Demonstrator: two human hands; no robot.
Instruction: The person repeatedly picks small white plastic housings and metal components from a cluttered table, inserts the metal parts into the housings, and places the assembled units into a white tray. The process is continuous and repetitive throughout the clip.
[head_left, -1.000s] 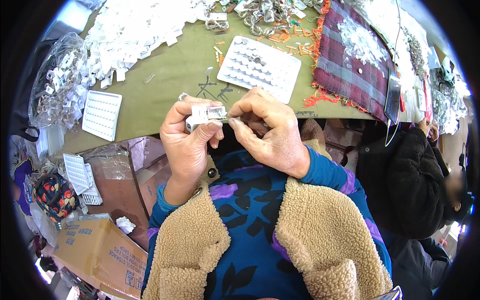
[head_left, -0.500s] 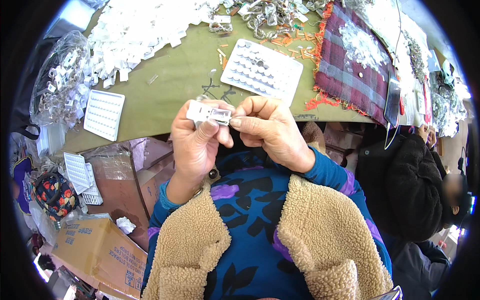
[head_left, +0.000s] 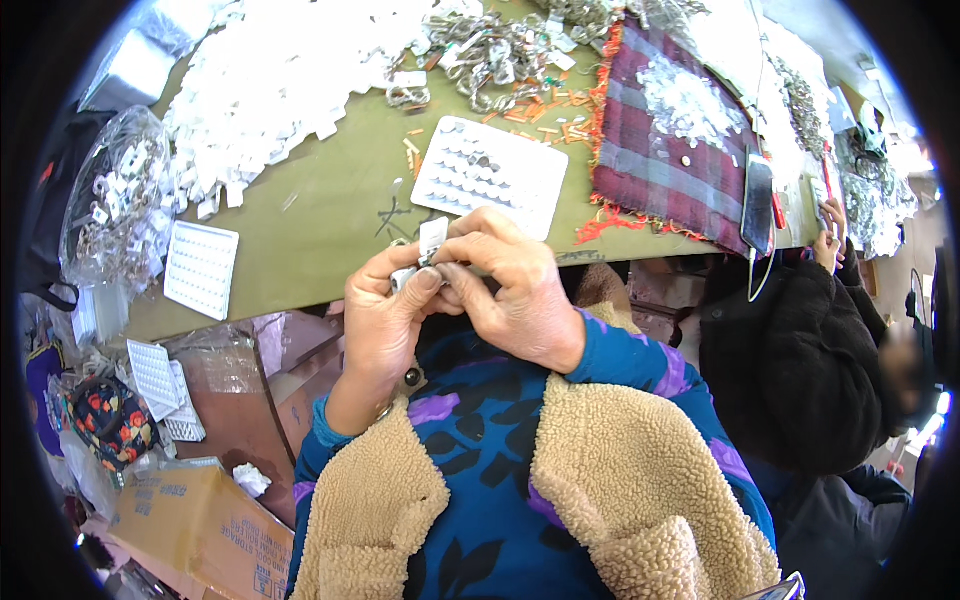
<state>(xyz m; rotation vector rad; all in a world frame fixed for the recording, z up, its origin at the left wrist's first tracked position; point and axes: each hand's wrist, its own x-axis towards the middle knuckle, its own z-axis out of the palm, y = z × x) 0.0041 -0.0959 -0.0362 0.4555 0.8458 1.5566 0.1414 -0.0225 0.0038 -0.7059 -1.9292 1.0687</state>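
Note:
Both my hands are together in front of my chest, just over the table's near edge. Pinched in the fingers of my right hand (head_left: pixel 515 290) is a small white plastic piece (head_left: pixel 433 236), standing upright. Thumb and fingers of my left hand (head_left: pixel 385 320) close on a small white plastic casing (head_left: pixel 402 278), partly covered by the fingertips. The fingertips of the two hands meet, so whether the two pieces are joined cannot be seen. Just beyond the hands lies a white tray (head_left: pixel 537 195) with rows of round grey-white discs.
White plastic parts (head_left: pixel 270 90) are heaped at the far left, near a clear bag (head_left: pixel 120 200) of parts and another white tray (head_left: pixel 200 270). Tangled silvery cords (head_left: pixel 495 60) and orange strips lie farther back. A plaid cloth (head_left: pixel 670 150) and phone (head_left: pixel 757 205) lie right, near a co-worker (head_left: pixel 800 360).
The white piece, earlier lying level between both hands, now stands upright in my right fingers. My hands have come closer together, and the whole view has shifted slightly.

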